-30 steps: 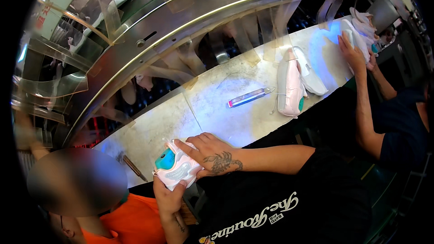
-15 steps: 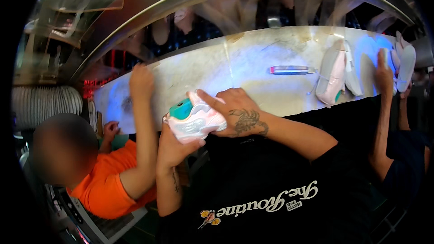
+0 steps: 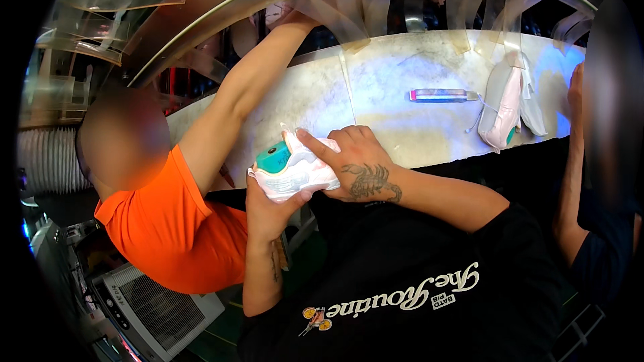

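A white and pale pink shoe upper (image 3: 298, 177) fitted over a teal last (image 3: 274, 157) is held between my two hands, just off the near edge of the bench. My left hand (image 3: 268, 211) closes round its lower end from the near left, thumb laid along the side. From the right, my right hand (image 3: 359, 151) grips the other end, its thumb beside the tongue and its fingers curled over the far side. Much of the shoe's right end lies hidden under that hand.
On the whitish bench (image 3: 392, 131) lie a slim pink-and-silver tool (image 3: 439, 96) and a pink shoe (image 3: 506, 104) beside pale soles. Clear strips (image 3: 349, 10) hang from a metal machine frame. A co-worker's orange sleeve (image 3: 178, 204) is close at left; another person's arm (image 3: 573, 134) is at right.
The left co-worker's arm has swung forward and right, reaching under the hanging strips. At right, a person's blurred head now covers the bench end. My hands keep hold of the shoe, slightly shifted.
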Demonstrator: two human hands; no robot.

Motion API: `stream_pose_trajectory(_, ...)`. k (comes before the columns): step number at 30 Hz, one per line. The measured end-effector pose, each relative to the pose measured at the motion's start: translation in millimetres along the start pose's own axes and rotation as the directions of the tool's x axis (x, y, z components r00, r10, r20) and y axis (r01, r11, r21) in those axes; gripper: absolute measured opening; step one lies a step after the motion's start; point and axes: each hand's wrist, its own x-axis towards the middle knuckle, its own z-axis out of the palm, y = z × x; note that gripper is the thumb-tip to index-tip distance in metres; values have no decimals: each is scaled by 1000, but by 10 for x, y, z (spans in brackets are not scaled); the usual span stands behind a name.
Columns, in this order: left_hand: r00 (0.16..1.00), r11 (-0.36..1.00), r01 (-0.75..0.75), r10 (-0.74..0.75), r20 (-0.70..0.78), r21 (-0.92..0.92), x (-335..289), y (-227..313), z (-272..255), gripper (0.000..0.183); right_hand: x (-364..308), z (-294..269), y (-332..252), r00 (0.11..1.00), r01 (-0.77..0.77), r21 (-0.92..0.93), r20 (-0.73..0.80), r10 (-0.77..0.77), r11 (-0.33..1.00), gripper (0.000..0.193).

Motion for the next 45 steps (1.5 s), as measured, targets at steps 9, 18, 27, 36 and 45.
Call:
stream_pose_trajectory(9,990,996,-7,20,-137,94,-35,-187,-116,74,9,200,146,980,102,142,-186,-74,985,118)
stream_pose_trajectory(18,973,943,-230,230,31,239,77,275,50,61,0,-227,516,893,367,60,-304,-333,928,108)
stream_pose_trajectory(27,789,834,-517,552,-269,195,245,-171,275,55,-456,-577,1160,829,-367,-168,-505,240,915,60)
stream_pose_trajectory(36,920,978,-208,191,-344,-15,889,-942,248,49,-755,-251,1304,766,-551,-137,-474,434,823,39)
stream_pose_trajectory(45,942,898,-185,48,-331,-398,987,-906,226,50,-455,-118,680,886,-164,-20,-443,138,986,57)
